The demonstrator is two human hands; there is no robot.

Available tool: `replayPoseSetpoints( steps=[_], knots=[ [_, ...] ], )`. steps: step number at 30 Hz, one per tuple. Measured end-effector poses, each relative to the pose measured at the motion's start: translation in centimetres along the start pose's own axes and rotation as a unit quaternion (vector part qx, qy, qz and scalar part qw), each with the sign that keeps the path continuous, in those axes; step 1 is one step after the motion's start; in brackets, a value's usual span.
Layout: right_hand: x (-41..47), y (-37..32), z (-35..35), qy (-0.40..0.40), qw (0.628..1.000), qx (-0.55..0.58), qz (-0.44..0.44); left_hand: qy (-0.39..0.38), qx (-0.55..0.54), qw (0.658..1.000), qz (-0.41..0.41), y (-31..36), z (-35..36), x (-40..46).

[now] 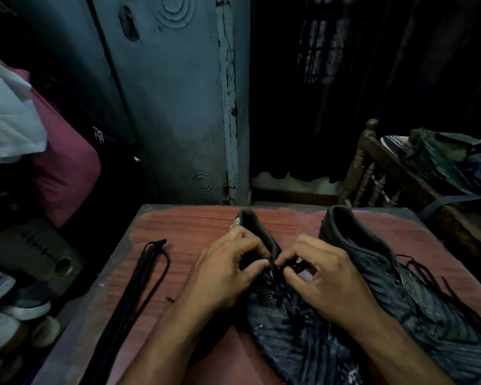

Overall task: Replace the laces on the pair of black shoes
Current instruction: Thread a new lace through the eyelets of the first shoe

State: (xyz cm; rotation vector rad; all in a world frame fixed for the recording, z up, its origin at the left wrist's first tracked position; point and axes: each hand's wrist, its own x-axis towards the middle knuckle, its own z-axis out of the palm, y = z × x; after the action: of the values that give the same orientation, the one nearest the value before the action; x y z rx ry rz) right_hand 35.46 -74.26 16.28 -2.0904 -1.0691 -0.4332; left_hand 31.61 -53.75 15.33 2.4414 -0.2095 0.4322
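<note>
Two bare hands meet over the nearer of two black high-top fabric shoes on a reddish-brown wood-grain table. The left hand has its fingers curled, thumb and forefinger pinching at the upper lace area of the left black shoe, the other fingers wrapped over the shoe's dark collar just beyond the pinch. The right hand faces it with fingers likewise curled, its fingertips nearly touching the left thumb and pinching the thin black lace that is threaded through this shoe's eyelets; the exact strand each finger holds is too dark to make out. Below the fingertips, toward the wrists, the lace crosses down the tongue in dark knots and loops. Beyond the right hand's knuckles, further to the right, lies the second black shoe, its collar pointing away from the person and its loose dark brownish lace trailing out over its side, past the right hand's little finger. Well apart from the left hand, out beyond its wrist on the left part of the table, a bundle of long black flat laces lies stretched in a line, untouched. Past the table's left edge, light-coloured sneakers are piled on the floor; behind stands a blue-grey metal door, and to the right a carved wooden bed frame.
</note>
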Motion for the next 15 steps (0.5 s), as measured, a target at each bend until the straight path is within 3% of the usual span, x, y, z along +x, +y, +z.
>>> replayPoseSetpoints(
  steps=[15],
  knots=[
    [0.0,1.1,-0.1,-0.052,0.996,0.061,0.037,0.021,-0.076,0.996,-0.040,0.4,0.1,0.1]
  ],
)
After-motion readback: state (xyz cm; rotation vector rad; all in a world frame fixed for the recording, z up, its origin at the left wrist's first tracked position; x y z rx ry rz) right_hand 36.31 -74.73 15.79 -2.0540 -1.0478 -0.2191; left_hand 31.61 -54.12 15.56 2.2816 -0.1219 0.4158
